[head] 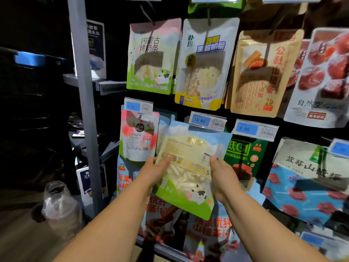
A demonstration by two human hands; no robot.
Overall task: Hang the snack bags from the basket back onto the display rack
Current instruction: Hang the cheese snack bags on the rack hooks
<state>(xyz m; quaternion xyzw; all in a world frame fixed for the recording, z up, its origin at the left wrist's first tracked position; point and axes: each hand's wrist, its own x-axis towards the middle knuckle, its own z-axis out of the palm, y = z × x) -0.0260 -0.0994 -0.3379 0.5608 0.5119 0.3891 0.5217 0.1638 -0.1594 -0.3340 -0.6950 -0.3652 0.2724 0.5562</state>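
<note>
Dark display rack, with a grey upright post (85, 110) left of centre. Hung along the upper row, left to right: pink-and-green bag (153, 57), white-and-yellow bag (205, 72), tan bag (264, 82), white bag with red fruit (321, 82) at the right edge. Below these, clipped to the peg ends: blue price tags reading 9.90 (138, 106), 13.80 (207, 121) and 9.90 (255, 129). Hung in the lower row: pink-and-white pouch (138, 140), dark green bag (243, 156), blue-and-white bag (306, 182). Along the bottom, overlapping bags with red lettering (207, 233).
</note>
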